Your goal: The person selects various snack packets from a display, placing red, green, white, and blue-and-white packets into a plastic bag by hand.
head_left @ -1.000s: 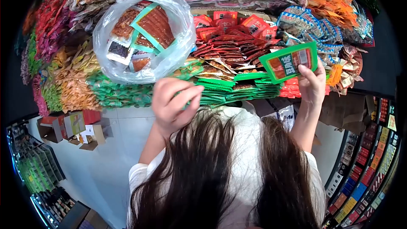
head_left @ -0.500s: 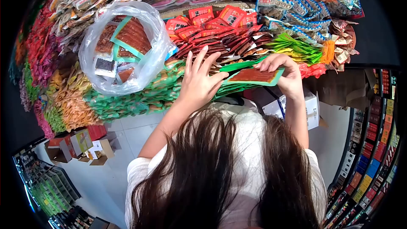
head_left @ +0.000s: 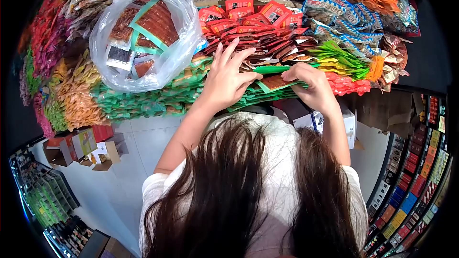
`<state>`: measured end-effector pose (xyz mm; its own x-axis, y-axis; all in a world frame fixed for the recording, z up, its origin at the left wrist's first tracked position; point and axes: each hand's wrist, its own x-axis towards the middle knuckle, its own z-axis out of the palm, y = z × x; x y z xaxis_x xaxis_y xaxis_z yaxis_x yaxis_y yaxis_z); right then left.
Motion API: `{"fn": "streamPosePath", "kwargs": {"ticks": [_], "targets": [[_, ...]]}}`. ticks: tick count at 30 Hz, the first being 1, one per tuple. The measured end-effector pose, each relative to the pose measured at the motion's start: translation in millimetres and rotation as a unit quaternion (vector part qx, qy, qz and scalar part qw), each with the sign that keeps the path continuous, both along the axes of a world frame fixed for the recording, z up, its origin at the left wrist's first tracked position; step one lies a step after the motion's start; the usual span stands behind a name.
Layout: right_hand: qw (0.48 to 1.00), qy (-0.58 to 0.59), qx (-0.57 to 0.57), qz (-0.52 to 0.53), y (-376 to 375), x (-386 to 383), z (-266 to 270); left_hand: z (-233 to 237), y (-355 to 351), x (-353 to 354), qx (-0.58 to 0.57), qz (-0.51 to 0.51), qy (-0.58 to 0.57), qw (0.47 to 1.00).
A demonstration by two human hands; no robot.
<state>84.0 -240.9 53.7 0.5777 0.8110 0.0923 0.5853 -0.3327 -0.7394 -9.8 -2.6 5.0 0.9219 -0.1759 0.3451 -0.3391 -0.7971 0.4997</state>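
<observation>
My right hand (head_left: 311, 85) has its fingers curled over a green-edged packet (head_left: 275, 82) of flat reddish-brown snack, low over the stack of similar green packets. Part of that packet is hidden under the fingers. With fingers spread, my left hand (head_left: 226, 77) rests over the front rows, its thumb tip right at the packet's left edge. Left of it, a clear plastic bag (head_left: 101, 50) stands with its mouth wide, holding green-edged packets (head_left: 158, 23) and a small dark packet (head_left: 119, 55).
Red packets (head_left: 272, 13) fill the section behind my hands. Blue-and-white striped packets (head_left: 330, 7) and bright green packets (head_left: 340, 61) lie to the right. Cartons (head_left: 62, 152) stand on the floor at left; stocked shelves (head_left: 416, 172) line the right side.
My right hand has lowered the green-edged packet toward the stack and shifted slightly left, covering more of it. My left hand stays spread nearby. The whole view has shifted a little.
</observation>
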Motion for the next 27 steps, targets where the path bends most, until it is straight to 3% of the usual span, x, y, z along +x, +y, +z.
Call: {"fn": "streamPosePath", "kwargs": {"ticks": [6,11,21,27], "targets": [[0.994,-0.091,-0.046,0.028,11,-12,-17,-2,1,-1,-0.002,-0.003,0.005,1.000],[0.994,-0.094,0.035,0.043,16,-16,-21,0,1,-3,-0.004,0.002,0.014,1.000],[0.988,-0.124,-0.066,0.061,25,-22,-34,-4,1,-3,-0.014,0.009,0.014,1.000],[0.963,-0.241,-0.090,0.078,29,-21,-10,-3,2,-2,-0.021,0.008,0.011,1.000]]}}
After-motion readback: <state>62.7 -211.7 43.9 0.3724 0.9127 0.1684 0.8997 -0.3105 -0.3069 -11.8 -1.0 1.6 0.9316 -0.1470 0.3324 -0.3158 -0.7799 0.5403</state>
